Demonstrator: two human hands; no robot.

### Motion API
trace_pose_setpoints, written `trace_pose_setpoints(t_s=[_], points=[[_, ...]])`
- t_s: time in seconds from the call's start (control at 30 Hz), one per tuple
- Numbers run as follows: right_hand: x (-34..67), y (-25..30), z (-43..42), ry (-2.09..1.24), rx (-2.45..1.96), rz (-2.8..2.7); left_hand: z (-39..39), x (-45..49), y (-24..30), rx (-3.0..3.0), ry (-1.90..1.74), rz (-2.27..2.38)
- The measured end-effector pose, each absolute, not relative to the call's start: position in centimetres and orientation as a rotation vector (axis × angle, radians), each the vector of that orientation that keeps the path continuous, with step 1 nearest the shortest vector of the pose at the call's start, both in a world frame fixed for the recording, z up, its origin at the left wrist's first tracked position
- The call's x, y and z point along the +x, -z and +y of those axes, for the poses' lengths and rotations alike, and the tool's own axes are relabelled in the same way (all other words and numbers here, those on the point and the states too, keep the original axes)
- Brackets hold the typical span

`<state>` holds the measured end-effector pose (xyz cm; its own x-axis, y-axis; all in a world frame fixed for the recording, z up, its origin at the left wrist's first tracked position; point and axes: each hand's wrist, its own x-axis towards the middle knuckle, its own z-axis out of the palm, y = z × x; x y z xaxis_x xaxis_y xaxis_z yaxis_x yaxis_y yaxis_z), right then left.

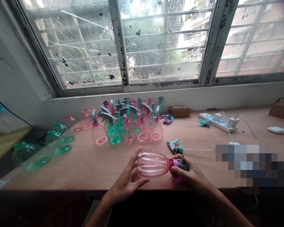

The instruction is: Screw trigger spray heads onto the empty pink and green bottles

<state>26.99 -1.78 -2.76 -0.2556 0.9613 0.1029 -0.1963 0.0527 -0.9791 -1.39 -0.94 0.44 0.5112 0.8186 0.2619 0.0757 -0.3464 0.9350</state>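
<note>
A clear pink spray bottle (152, 164) lies sideways in the air above the table's front edge, its base to the left. My left hand (130, 175) cups the base, with fingers behind and thumb in front. At the neck, my right hand (186, 173) is closed around the pink collar and dark grey spray head (183, 164); part of the pink trigger shows below. Just beyond lies a loose grey and teal spray head (175, 146), its thin clear tube pointing right.
Several pink and green spray bottles with heads (130, 126) stand at the back middle. Headless green bottles (33, 157) and pink ones line the left. A power strip (217, 122) with plugs and cables lies right, near a brown box (179, 111). The table (85, 170) ends before me.
</note>
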Motion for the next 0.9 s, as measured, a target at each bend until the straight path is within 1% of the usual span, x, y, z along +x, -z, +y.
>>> trace_pose_setpoints(t_s=[0.1,0.27,0.43,0.6,0.8,0.9], points=[[26.9,2.7,-1.8,-1.423,-0.873,-1.291,-0.9,-1.4,-0.3,1.77,-0.994,0.77],[26.7,1.7,-2.1,-1.424,-0.913,-1.31,-0.8,-1.3,-0.7,1.725,-0.931,0.784],[26.6,1.0,-2.2,-1.42,-0.917,-1.282,-0.3,-1.5,-0.5,1.852,-0.918,0.908],[26.6,1.1,-2.4,-1.436,-0.917,-1.275,-0.6,-1.6,0.1,1.753,-0.962,0.812],[26.6,1.1,-2.4,-1.436,-0.936,-1.302,-1.0,-1.3,-0.7,1.644,-0.942,0.751],[26.6,0.9,-2.4,-1.416,-0.944,-1.309,-0.9,-1.4,-0.6,1.697,-0.936,0.75]])
